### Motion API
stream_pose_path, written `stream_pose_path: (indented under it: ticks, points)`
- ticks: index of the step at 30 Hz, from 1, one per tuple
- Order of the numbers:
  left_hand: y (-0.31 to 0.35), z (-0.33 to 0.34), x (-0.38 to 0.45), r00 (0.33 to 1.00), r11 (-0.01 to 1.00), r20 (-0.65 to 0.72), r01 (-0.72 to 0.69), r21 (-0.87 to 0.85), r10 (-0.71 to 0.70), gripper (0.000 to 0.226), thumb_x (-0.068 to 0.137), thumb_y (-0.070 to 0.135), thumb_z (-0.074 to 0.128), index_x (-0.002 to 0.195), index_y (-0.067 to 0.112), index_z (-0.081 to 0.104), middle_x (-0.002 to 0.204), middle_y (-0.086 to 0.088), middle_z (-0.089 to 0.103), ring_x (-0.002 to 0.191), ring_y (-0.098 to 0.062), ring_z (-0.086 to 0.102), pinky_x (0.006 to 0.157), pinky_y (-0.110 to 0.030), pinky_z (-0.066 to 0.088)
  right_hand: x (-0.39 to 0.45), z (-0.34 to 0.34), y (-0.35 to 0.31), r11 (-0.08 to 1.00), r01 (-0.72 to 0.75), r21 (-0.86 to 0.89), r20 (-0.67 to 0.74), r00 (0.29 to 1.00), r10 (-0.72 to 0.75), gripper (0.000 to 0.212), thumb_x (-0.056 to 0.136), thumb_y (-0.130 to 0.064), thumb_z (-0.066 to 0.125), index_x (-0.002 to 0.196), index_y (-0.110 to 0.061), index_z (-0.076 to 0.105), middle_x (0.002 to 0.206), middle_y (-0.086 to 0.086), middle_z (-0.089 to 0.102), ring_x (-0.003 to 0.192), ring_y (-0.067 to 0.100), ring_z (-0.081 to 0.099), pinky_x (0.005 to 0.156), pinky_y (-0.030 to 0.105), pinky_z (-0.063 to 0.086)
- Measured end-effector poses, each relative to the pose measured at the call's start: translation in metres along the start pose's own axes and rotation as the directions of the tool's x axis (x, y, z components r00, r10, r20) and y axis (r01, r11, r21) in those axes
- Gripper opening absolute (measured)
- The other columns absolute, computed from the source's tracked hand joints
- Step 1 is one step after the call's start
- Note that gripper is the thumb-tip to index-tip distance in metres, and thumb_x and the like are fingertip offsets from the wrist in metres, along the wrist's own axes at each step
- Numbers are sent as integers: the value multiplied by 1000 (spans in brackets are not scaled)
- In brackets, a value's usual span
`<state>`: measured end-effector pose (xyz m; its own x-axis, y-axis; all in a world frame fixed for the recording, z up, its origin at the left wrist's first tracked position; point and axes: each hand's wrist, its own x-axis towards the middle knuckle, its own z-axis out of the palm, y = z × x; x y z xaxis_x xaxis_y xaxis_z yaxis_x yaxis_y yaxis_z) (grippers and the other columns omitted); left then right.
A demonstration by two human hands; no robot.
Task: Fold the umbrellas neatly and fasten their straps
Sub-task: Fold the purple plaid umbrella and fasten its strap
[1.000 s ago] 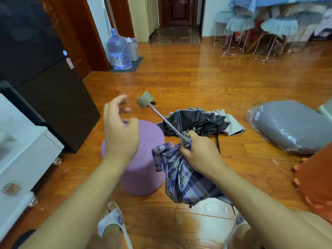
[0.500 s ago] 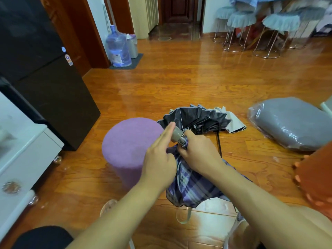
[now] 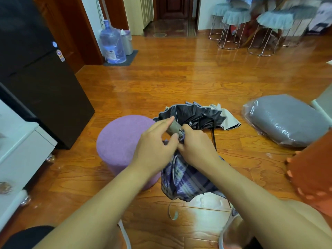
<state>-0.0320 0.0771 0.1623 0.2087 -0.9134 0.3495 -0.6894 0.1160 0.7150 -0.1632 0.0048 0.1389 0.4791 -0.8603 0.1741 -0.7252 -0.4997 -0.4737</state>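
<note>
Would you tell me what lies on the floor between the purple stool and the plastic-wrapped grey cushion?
In the head view, the black umbrella lies half-collapsed on the wooden floor between the purple stool and the grey cushion.

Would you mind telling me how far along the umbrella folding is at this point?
Nothing looks finished yet. In hand: the plaid umbrella, its shaft pushed in so the handle sits at the bunched canopy; the right hand grips the canopy's top, the left hand holds the handle. Its fabric hangs loose, no strap fastened. Left: the black umbrella lies crumpled on the floor, untouched.
</note>
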Motion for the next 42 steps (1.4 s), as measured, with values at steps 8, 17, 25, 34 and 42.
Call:
stream_pose_path:
  ticks: [8, 17, 25, 34, 42]
  points:
    - [-4, 10, -1, 965, 917, -11, 245, -314, -261, 40, 86, 6, 76, 113, 30, 58, 111, 6, 68, 106, -11, 65, 90, -24, 51, -1, 7, -2, 993, 72, -92, 14, 997, -71, 27, 92, -41, 56, 96, -20, 39, 76, 4, 58, 70, 34, 58, 53, 37, 35]
    - [-10, -15, 7, 956, 785, 196, 293, -546, -220, 40, 78, -18, 74, 102, 14, 68, 81, 8, 69, 76, -6, 63, 71, -21, 54, -6, 6, -2, 972, 233, -14, 5, 972, -233, 29, 93, -46, 54, 99, -20, 43, 69, -4, 49, 64, 28, 50, 49, 37, 23]
    - [-7, -35, 13, 960, 950, 254, 187, -250, -122, 34, 79, -4, 80, 86, 21, 57, 68, 7, 55, 60, -8, 47, 55, -22, 42, -7, 6, -6, 958, 279, -67, -6, 960, -280, 29, 93, -44, 56, 95, -21, 39, 69, -4, 49, 69, 34, 57, 53, 40, 41]
    - [-12, -52, 15, 933, 998, 359, 44, -48, -24, 30, 77, 28, 83, 102, 34, 69, 93, 12, 72, 86, -15, 69, 81, -43, 57, -10, 2, -3, 926, 347, -152, -56, 932, -358, 33, 91, -47, 61, 99, -18, 48, 75, 0, 61, 66, 31, 58, 49, 36, 35]
    - [-14, -58, 7, 927, 993, 374, 73, -91, -34, 27, 82, 12, 80, 95, 29, 63, 81, 4, 66, 72, -21, 63, 67, -39, 53, -11, 9, -2, 892, 400, -211, -105, 898, -428, 30, 87, -48, 49, 86, -18, 46, 63, -3, 52, 54, 27, 52, 42, 33, 29]
